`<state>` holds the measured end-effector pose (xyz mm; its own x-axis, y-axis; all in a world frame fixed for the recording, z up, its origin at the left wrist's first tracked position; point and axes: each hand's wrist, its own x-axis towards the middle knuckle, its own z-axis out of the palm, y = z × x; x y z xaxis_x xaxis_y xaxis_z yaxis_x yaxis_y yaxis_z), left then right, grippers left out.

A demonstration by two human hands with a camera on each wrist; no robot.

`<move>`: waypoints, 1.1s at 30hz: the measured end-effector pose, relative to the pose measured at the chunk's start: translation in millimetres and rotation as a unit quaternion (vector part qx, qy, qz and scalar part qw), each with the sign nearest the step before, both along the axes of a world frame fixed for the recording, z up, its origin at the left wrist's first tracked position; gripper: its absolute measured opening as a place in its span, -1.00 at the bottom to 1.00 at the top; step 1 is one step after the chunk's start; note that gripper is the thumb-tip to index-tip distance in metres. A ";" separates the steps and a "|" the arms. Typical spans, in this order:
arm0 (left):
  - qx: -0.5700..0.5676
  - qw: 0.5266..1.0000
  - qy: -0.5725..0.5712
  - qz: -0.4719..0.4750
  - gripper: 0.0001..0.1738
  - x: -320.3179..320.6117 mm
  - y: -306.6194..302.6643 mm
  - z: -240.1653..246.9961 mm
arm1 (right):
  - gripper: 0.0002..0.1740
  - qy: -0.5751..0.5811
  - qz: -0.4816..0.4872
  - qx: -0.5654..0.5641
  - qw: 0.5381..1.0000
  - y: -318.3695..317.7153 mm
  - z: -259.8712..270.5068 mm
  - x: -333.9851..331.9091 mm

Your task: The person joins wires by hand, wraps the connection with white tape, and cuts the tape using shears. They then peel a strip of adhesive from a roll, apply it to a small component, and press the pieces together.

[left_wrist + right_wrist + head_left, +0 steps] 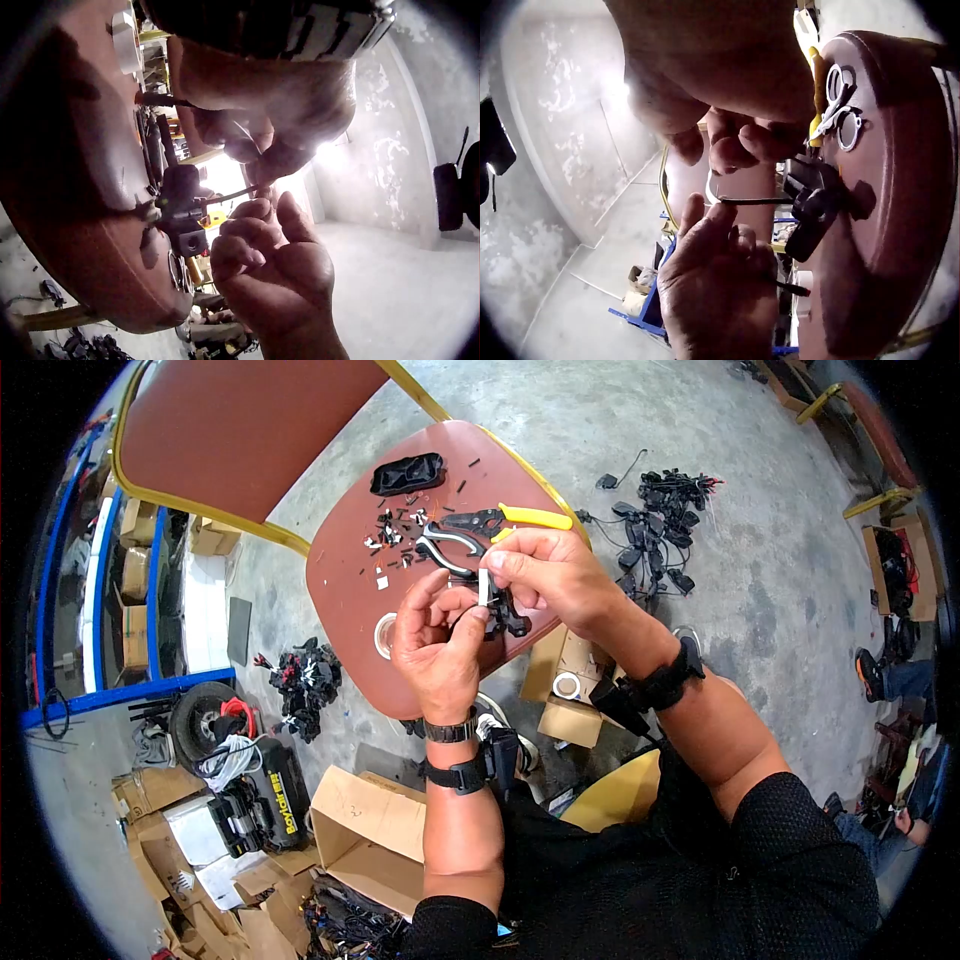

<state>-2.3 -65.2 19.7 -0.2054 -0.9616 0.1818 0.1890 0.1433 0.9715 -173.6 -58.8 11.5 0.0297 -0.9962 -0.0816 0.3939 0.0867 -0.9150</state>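
The left hand (438, 650) pinches a thin dark cable (757, 201) near its end, thumb against fingers. Curled around one end of a narrow white strip (484, 586) are the fingers of the right hand (548, 572); the strip's lower end meets the left fingertips at the cable. The cable runs to a black device (810, 202) lying at the seat's edge, just beyond the hands. In the left wrist view the right hand (274, 274) is below the left hand (262, 97), their fingertips close together.
On the red-brown seat (340, 610) are yellow-handled pliers (535, 517), white-and-black-handled pliers (432, 548), a black pouch (408, 474), a white tape roll (385, 635) and small scraps. Black cable piles (655, 525) and an open carton (370, 840) lie on the floor.
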 end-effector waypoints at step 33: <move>-0.019 0.999 -0.031 0.034 -0.52 6.0 -4.3 -2.1 | -0.84 -0.036 -0.004 -0.004 0.999 5.4 8.6 0.5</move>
<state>3.7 -69.5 17.6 -0.1512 -0.9664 0.2076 0.1164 0.1912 0.9746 -173.1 -53.3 20.2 0.0279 -0.9970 -0.0721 0.4597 0.0769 -0.8848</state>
